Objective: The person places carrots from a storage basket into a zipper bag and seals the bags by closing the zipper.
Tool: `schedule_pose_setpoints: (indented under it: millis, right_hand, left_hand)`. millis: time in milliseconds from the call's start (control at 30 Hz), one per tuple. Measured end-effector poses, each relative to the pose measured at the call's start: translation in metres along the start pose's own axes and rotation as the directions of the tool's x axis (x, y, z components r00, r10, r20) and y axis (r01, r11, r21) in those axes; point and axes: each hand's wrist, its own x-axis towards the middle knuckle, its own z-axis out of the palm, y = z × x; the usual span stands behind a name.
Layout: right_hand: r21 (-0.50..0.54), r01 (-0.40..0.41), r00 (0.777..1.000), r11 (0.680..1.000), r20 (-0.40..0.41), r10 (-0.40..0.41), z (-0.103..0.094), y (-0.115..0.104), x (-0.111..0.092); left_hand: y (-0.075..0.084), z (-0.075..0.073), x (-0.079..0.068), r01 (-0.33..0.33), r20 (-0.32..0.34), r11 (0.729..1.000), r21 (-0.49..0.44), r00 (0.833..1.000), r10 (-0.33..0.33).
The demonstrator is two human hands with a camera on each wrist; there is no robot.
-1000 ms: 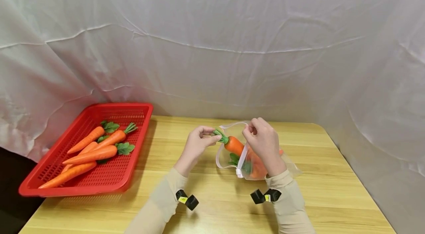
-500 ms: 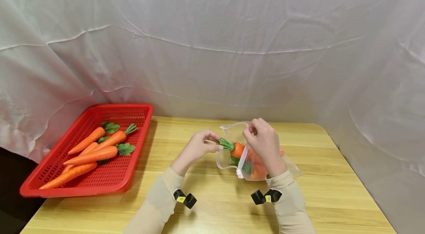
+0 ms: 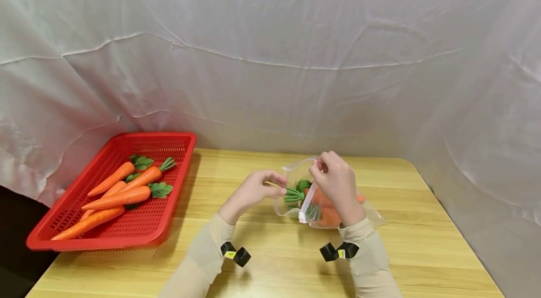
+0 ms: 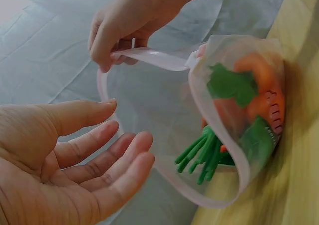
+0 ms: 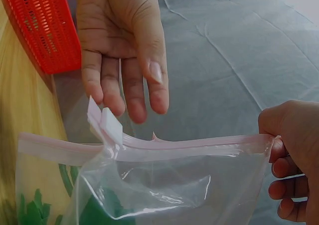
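Observation:
A clear zip bag (image 3: pixel 374 213) with a pale pink edge and a white slider (image 3: pixel 302 217) lies on the table, its mouth open to the left. My right hand (image 3: pixel 336 183) pinches the upper rim of that mouth between thumb and forefinger. Inside the bag are orange carrots (image 4: pixel 254 68) with green tops. One carrot's green stems (image 4: pixel 204 155) lie just within the mouth. My left hand (image 3: pixel 255 191) is beside the opening, fingers loosely extended and holding nothing. In the left wrist view its fingertips are apart from the stems.
A red plastic basket (image 3: pixel 157 236) stands at the left of the wooden table (image 3: pixel 279 265), with several carrots (image 3: pixel 116 198) in it. Pale cloth (image 3: pixel 270 96) hangs behind the table and along its right side.
The carrot that my left hand held by its green stems has gone rightward into the bag. My left hand has let go of the stems. The right hand stays on the rim.

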Motion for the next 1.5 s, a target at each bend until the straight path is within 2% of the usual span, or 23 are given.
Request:
schedule_pose_setpoints:
  millis: [133, 533, 900, 1133, 1500]
  right_hand:
    - [-0.002, -0.003, 1.0, 1.0, 0.002, 0.003, 0.0, 0.0, -0.001]
    - [-0.007, 0.004, 1.0, 1.0, 0.0, -0.004, -0.002, 0.001, -0.002]
    - [-0.002, -0.008, 1.0, 1.0, 0.003, 0.008, -0.002, 0.0, -0.002]
    - [-0.006, -0.007, 1.0, 1.0, -0.001, 0.007, -0.003, 0.0, -0.002]
    - [0.006, -0.008, 1.0, 1.0, 0.012, 0.008, -0.003, -0.002, 0.001]
  left_hand:
    - [0.003, -0.006, -0.002, 0.011, -0.036, 0.999, 0.04, 0.999, -0.009]
    - [0.014, -0.022, -0.006, 0.024, -0.125, 0.999, 0.044, 0.992, -0.018]
    - [0.022, -0.043, -0.015, 0.017, -0.244, 0.996, 0.093, 0.97, 0.007]
    - [0.031, -0.06, -0.027, -0.009, -0.323, 0.995, 0.099, 0.946, 0.04]
    - [0.042, -0.09, -0.048, 0.013, -0.366, 0.982, 0.186, 0.929, 0.057]
